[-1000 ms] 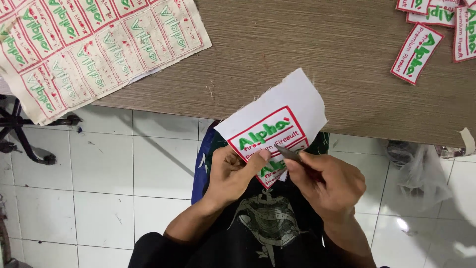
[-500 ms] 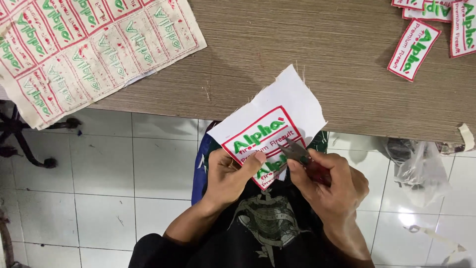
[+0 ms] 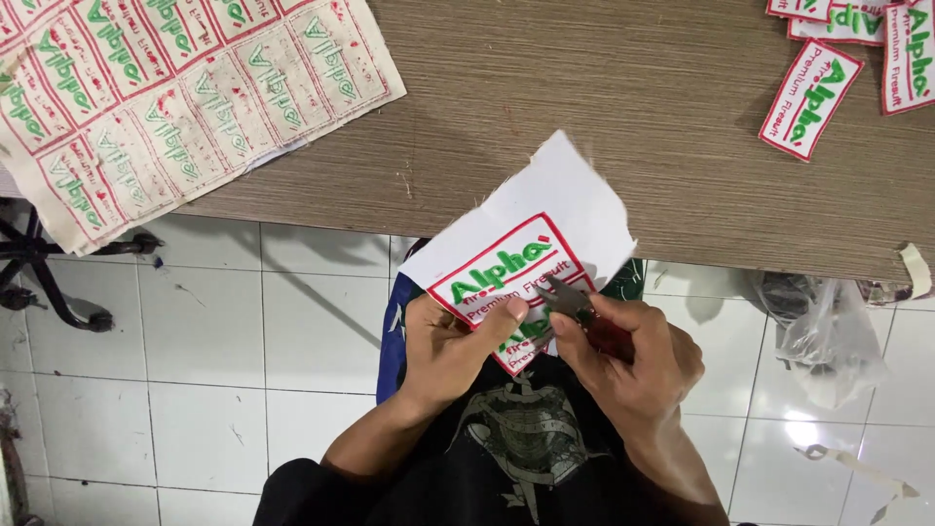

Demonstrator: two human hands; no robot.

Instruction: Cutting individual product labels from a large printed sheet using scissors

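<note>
My left hand [image 3: 450, 353] pinches a white fabric piece [image 3: 545, 214] that carries two embroidered patches with red borders and green lettering; the thumb presses on the patch edge. My right hand [image 3: 623, 356] holds small scissors [image 3: 570, 299] with a dark red handle, their metal blades lying between the two patches. The fabric piece is held in the air just in front of the table edge, over my lap.
A brown wooden table [image 3: 584, 107] fills the top. A large sheet of uncut patches [image 3: 166, 88] hangs over its left edge. Several cut patches [image 3: 813, 97] lie at the top right. A plastic bag [image 3: 818, 331] and chair base [image 3: 49, 282] stand on the white tiled floor.
The fabric piece has tilted slightly and the scissors have shifted along the seam between the two patches. Both hands stay at the same place.
</note>
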